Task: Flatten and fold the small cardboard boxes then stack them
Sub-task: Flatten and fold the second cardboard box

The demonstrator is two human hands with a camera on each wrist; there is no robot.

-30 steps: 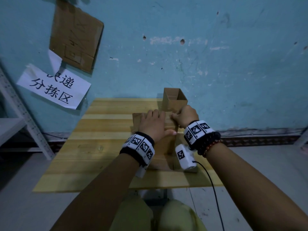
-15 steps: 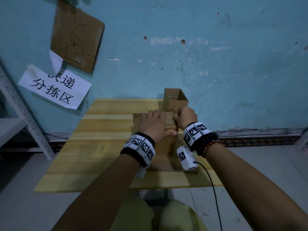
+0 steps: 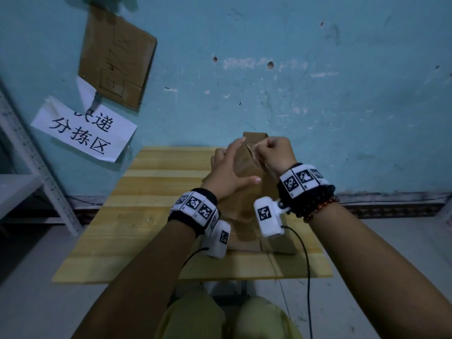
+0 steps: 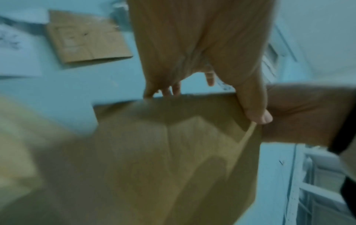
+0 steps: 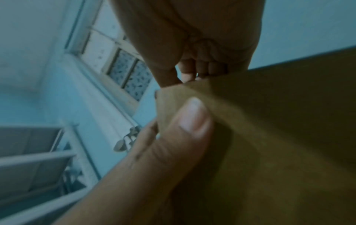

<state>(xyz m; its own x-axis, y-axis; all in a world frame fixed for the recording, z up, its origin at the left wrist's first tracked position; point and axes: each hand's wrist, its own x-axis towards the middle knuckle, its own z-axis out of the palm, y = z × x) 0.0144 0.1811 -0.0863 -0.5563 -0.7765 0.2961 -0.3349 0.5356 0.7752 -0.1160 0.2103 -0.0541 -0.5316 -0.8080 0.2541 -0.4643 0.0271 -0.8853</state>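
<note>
In the head view my two hands hold a flattened brown cardboard box raised on edge above the wooden table. My left hand has its fingers behind the panel and its thumb on the front near the right edge. My right hand is a fist that pinches a flap at the top corner. Flat cardboard lies on the table under my wrists. An upright open box stands behind my hands, mostly hidden.
The table stands against a blue wall. On the wall hang a paper sign and a cardboard sheet. A metal shelf frame is on the left. Cables run from the wrist cameras over the table's front edge.
Both hands were pressing the cardboard flat on the table. Now they have lifted it up on edge, the left hand opening round the panel and the right hand pinching its top corner.
</note>
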